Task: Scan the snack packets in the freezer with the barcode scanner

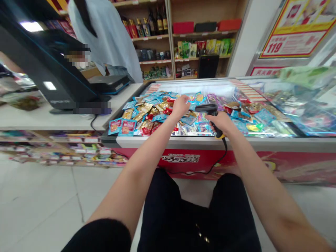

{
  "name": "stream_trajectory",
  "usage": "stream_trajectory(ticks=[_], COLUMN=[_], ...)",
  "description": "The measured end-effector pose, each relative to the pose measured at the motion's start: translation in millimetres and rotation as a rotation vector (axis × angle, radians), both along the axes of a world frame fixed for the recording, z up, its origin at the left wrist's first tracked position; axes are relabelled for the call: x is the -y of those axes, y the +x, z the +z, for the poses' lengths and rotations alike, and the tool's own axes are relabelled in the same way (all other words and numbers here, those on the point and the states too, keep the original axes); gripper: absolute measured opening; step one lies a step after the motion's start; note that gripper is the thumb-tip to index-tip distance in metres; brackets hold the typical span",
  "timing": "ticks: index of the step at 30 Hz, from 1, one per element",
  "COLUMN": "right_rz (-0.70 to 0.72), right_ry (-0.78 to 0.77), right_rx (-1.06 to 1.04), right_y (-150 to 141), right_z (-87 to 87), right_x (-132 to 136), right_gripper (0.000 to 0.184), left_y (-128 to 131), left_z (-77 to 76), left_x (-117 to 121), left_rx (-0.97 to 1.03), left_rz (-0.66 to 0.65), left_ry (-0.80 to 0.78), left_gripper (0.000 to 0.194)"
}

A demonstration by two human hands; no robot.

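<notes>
My right hand (222, 122) is wrapped around the grip of a black and yellow barcode scanner (207, 108), its head pointing left toward my other hand. My left hand (181, 106) is closed above the pile, with the blue edge of a snack packet (192, 105) at its fingertips; most of that packet is hidden or blurred. Small blue, gold and red snack packets (149, 115) lie heaped on the glass top of a freezer chest (215, 140) around and left of my left hand. More packets (244, 113) lie to the right of the scanner.
A black checkout terminal (65, 75) stands on the white counter (99, 120) at left. The scanner's cable (223, 154) hangs down the freezer's red front. Behind the freezer are a person in a light blue top (112, 38) and shelves (168, 38) of goods.
</notes>
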State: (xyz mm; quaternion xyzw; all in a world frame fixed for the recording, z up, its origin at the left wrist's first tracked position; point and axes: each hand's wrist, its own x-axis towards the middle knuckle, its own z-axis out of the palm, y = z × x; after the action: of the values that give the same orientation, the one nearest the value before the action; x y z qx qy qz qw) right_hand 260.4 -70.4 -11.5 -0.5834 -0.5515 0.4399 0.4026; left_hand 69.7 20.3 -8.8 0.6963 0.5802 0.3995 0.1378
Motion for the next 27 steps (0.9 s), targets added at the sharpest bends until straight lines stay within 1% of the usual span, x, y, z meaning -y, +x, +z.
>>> stream_trajectory(ticks=[5,8,10,13,16,18,21,24,27], right_rz=[0.120,0.169,0.201,0.232,0.238,0.241,0.217,0.162,0.118], right_ry=[-0.002,0.003,0.024,0.053,0.058,0.049,0.037,0.012,-0.011], right_rx=[0.043,0.053,0.074,0.120,0.150,0.148,0.124,0.084,0.071], right_y=[-55,-78,-90,-102,-111,-114,-116,-113,-105], right_z=[1.2,0.5,-0.3,-0.7,0.8,2.6,5.5,8.2,10.2], right_x=[-1,-2,-3,-3,-2,-1,-1,-2,-2], right_gripper=[0.020,0.019,0.018,0.021,0.025,0.027,0.027,0.025,0.024], left_y=[-81,-131,-160,-197,-222,-229,-224,-203,-173], left_z=[3.7,5.6,6.4,6.7,6.1,5.7,6.0,7.4,9.7], left_x=[17,25,32,46,61,67,68,60,49], left_rx=[-0.063,-0.084,-0.098,-0.134,-0.177,-0.203,-0.230,-0.233,-0.223], left_rz=[0.205,0.341,0.425,0.551,0.635,0.647,0.575,0.427,0.286], left_ry=[0.043,0.051,0.030,-0.064,-0.145,-0.155,-0.127,-0.087,-0.068], left_gripper=[0.033,0.037,0.040,0.041,0.041,0.041,0.038,0.031,0.020])
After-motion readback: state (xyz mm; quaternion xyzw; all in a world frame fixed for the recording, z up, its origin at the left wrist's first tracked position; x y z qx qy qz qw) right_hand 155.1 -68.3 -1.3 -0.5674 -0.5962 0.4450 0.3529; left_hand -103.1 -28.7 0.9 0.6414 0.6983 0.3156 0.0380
